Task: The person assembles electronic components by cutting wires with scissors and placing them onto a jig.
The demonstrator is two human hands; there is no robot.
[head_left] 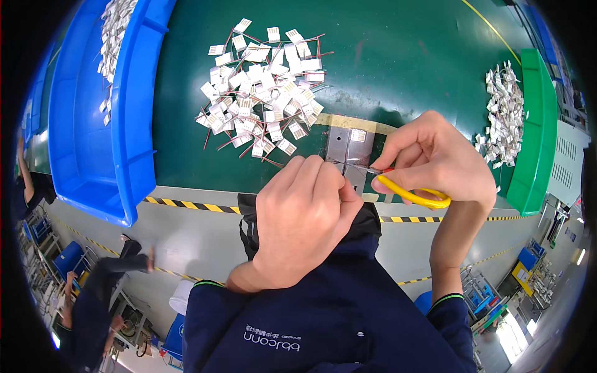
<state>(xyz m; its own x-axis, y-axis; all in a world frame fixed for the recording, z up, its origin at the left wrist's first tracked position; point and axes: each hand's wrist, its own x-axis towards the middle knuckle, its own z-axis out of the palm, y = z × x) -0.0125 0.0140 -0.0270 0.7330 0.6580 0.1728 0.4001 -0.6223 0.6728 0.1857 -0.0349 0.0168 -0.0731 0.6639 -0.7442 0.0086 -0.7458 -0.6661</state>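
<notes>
My left hand (305,211) is closed, fingertips pinched together over the table's near edge; whatever lies between them is hidden behind the knuckles. My right hand (435,165) grips a small hand tool with yellow handles (415,191) and a bit of red near its jaws. Its thin tip points left, close to the left fingertips. Between the hands a metal plate (337,138) lies on the table. On it rests a white USB connector (358,135), and thin dark wire runs from near it toward my left fingers.
On the green table (398,56), a loose pile of white USB connectors (261,93) with short wires lies left of the plate. A blue bin (134,118) stands far left. At right, more small white parts (504,115) lie heaped beside a green bin (538,130).
</notes>
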